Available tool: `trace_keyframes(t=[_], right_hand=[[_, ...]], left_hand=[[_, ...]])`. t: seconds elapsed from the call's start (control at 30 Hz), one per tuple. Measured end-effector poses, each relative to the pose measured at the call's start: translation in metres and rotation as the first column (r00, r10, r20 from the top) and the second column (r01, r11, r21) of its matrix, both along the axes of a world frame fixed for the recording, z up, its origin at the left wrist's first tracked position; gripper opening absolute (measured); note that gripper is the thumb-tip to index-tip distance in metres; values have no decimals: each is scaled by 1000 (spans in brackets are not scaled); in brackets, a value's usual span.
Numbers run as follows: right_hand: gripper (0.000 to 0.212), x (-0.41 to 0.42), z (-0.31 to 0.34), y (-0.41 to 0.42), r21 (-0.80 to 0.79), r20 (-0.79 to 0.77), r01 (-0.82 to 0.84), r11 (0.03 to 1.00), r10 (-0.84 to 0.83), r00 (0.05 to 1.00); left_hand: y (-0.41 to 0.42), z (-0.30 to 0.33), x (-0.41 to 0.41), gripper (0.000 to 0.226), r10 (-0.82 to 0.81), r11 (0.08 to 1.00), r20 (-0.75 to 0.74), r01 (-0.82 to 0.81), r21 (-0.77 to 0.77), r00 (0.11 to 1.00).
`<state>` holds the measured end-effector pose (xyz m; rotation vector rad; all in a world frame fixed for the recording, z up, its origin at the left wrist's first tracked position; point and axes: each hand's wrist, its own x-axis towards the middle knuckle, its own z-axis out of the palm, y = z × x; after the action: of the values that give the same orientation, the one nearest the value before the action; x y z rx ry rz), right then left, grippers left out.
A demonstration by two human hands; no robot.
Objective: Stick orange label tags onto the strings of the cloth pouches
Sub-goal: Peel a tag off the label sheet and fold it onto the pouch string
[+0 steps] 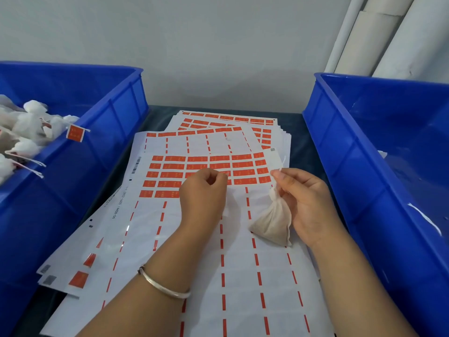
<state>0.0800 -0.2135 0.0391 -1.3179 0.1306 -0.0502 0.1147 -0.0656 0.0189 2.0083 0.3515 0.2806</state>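
On the dark tabletop (301, 142) between two blue bins, the right hand (308, 203) is gripping a cloth pouch (273, 221) by its string (281, 164) while the left hand (202, 193) is curling its fingers onto the orange labels (243, 164) of the sheet.

Label sheet (184, 171), topmost of a fanned stack on the dark table (301, 147), bearing rows of orange labels (245, 171) in its upper part. Left hand (204, 193) rests over the sheet's middle, fingers curled down onto the label rows; a silver bangle (162, 283) circles its wrist. Right hand (306, 203), over the sheet's right edge, holds a cloth pouch (273, 222), pinching its white string (281, 164) upward. Left of the sheet, a blue bin (116, 113) contains tagged pouches (29, 127); right of the sheet stands a second blue bin (364, 132).
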Motion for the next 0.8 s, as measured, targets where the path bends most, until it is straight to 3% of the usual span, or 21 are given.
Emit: trace_keyframes(t=[0.17, 0.33, 0.43, 0.57, 0.67, 0.8], right_hand=[[11, -2, 0, 3, 123, 32, -26, 992, 22, 999], [15, -7, -2, 14, 157, 90, -213, 964, 201, 975], [19, -10, -4, 20, 23, 123, -278, 960, 273, 954], [14, -11, -5, 23, -245, 170, -62, 968, 105, 980], [5, -8, -6, 18, -257, 209, 101, 961, -47, 977], [4, -7, -5, 15, -242, 203, 143, 960, -94, 975]], left_hand=[[1, 10, -9, 18, 56, 968, 79, -34, -247, 995], [-1, 20, -14, 18, -35, 886, 22, 41, -463, 999], [-3, 23, -18, 21, -131, 855, 11, 118, -504, 991], [-5, 26, -22, 25, -279, 822, -62, 205, -531, 958], [-7, 30, -22, 26, -356, 807, -163, 216, -549, 920], [-10, 28, -21, 19, -339, 835, -200, 196, -513, 919]])
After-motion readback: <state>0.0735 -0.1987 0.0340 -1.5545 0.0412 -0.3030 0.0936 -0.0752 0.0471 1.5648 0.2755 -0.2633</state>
